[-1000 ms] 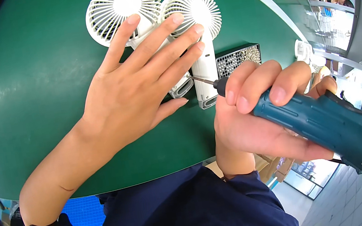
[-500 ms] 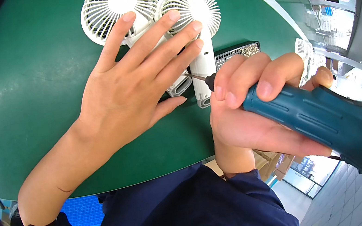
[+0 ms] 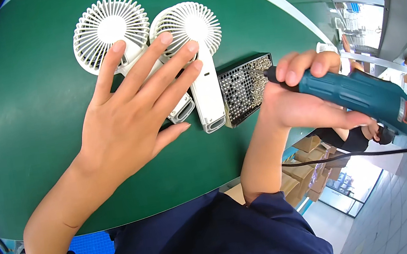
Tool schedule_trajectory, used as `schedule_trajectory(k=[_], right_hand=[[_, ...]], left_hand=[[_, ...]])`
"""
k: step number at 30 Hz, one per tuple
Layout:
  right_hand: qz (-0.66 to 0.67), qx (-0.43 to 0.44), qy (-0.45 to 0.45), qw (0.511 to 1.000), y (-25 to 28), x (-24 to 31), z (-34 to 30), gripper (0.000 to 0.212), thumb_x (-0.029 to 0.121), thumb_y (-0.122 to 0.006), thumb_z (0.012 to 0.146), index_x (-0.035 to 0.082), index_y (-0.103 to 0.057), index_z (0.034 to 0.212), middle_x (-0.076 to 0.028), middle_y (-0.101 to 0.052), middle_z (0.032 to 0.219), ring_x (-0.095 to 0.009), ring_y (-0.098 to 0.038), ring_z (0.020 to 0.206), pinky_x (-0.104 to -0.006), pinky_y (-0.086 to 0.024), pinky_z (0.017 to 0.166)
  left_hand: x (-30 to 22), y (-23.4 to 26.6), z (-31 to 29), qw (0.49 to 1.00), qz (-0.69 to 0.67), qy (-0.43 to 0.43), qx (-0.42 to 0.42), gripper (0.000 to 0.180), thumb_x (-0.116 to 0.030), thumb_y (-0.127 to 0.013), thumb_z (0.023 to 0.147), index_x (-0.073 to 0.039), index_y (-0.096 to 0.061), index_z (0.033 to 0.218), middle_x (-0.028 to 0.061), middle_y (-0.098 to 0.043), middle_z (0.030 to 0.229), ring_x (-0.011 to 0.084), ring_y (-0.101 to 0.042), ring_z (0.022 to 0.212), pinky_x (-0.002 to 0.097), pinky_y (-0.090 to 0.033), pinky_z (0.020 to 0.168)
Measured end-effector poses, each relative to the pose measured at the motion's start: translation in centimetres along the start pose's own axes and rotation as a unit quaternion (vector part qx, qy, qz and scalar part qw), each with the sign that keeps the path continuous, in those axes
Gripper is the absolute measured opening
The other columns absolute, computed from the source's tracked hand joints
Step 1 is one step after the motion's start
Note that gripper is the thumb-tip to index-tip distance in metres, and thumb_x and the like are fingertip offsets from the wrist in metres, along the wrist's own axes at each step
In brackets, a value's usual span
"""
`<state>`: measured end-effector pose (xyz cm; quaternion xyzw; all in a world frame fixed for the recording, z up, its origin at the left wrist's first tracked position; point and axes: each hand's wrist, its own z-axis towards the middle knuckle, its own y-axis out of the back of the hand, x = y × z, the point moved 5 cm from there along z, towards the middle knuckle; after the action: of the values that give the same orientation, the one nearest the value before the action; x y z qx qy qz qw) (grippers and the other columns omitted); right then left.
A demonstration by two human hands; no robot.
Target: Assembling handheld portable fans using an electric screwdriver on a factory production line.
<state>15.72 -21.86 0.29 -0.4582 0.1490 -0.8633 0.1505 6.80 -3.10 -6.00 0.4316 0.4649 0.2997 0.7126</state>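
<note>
**White fans pinned, driver swung to the screw tray**

Green was the whole stage: a green table top carrying two white handheld fans side by side. On the left, the left hand lay spread flat, fingers wide and gripping nothing, pressing down on the handle of the left fan, its fingertips reaching across to the right fan. Both fans lay with their round grilles away from the person and their handles pointing back toward the body, and the right one's handle ended in an open slot.

And here was the change: half a second earlier the driver's tip sat at the foot of that right handle; now it had lifted away and swung right. The bit hovered at the heap of screws in the black perforated tray, which lay just beside the right fan. That read like a pick-up of another screw, though the tip itself was too small to be sure.

Furthest right, the right hand was clenched tight around the teal electric screwdriver, its black cord trailing off below.
</note>
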Motion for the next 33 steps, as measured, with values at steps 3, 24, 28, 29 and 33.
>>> schedule_trajectory(k=[3, 24, 28, 29, 33], right_hand=[[-0.039, -0.036, -0.04, 0.998, 1.1, -0.8, -0.4, 0.097, 0.1, -0.024, 0.065, 0.006, -0.044, 0.072, -0.004, -0.043, 0.05, -0.017, -0.044, 0.037, -0.0267, -0.035, 0.034], [-0.069, -0.11, -0.053, 0.99, 2.2, -1.3, -1.2, 0.09, 0.093, -0.019, 0.077, 0.016, -0.043, 0.119, -0.006, -0.049, 0.069, -0.017, -0.042, 0.038, -0.0296, -0.037, 0.033], [-0.075, -0.114, -0.037, 0.99, 2.4, -1.0, -0.9, 0.084, 0.089, -0.019, 0.081, 0.019, -0.042, 0.122, -0.007, -0.049, 0.069, -0.016, -0.041, 0.038, -0.029, -0.037, 0.032], [-0.076, -0.113, -0.037, 0.99, 2.4, -1.0, -0.9, 0.084, 0.089, -0.019, 0.081, 0.019, -0.042, 0.122, -0.007, -0.049, 0.069, -0.016, -0.041, 0.038, -0.029, -0.037, 0.032], [-0.097, -0.12, -0.041, 0.987, 2.7, -1.0, -0.8, 0.082, 0.087, -0.019, 0.083, 0.019, -0.042, 0.122, -0.007, -0.049, 0.068, -0.016, -0.041, 0.038, -0.029, -0.037, 0.032]], left_hand=[[0.0, 0.0, 0.0, 1.0, -0.005, -0.001, 0.002, 0.083, -0.043, -0.077, 0.069, -0.019, -0.047, 0.143, -0.0021, -0.036, 0.156, 0.0225, -0.029, 0.145, 0.0542, -0.014, 0.117], [0.2, 0.2, -0.1, 1.0, -0.009, 0.002, 0.003, 0.085, -0.041, -0.079, 0.067, -0.018, -0.048, 0.143, -0.0016, -0.036, 0.155, 0.024, -0.029, 0.145, 0.0541, -0.016, 0.117], [0.2, 0.1, -0.1, 1.0, -0.008, 0.002, 0.004, 0.085, -0.041, -0.079, 0.066, -0.018, -0.048, 0.143, -0.0015, -0.036, 0.155, 0.024, -0.029, 0.145, 0.0541, -0.016, 0.117], [0.2, 0.1, -0.1, 1.0, -0.005, 0.002, 0.002, 0.085, -0.041, -0.079, 0.066, -0.018, -0.048, 0.143, -0.0014, -0.036, 0.156, 0.0241, -0.029, 0.145, 0.0541, -0.016, 0.117], [0.2, 0.1, -0.1, 1.0, -0.004, 0.002, 0.003, 0.086, -0.041, -0.079, 0.066, -0.018, -0.048, 0.143, -0.0012, -0.036, 0.156, 0.0243, -0.029, 0.145, 0.0541, -0.016, 0.117]])
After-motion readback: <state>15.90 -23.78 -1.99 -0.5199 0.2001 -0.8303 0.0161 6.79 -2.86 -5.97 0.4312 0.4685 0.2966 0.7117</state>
